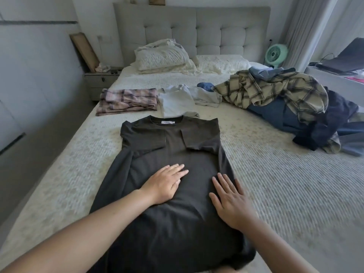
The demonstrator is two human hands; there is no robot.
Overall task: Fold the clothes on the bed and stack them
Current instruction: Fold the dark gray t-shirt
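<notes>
step: smoothing | dark T-shirt [173, 146] near bed [285, 184] foot edge, sleeves folded in | left hand [165, 182], right hand [232, 201] flat, fingers straight, pressing creases out before next fold

Tufted grey headboard [197, 30], nightstand [98, 81] (left), green fan [275, 54].

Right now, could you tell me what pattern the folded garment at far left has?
Pink-and-grey plaid folded garment, head view.

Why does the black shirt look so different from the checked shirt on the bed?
The black shirt lies spread flat, sleeves folded in; the checked shirt is crumpled on a pile. The black one is plain, the checked one has stripes crossing. Both hands press the black shirt; nothing touches the checked one. Both lie on the bed.
</notes>
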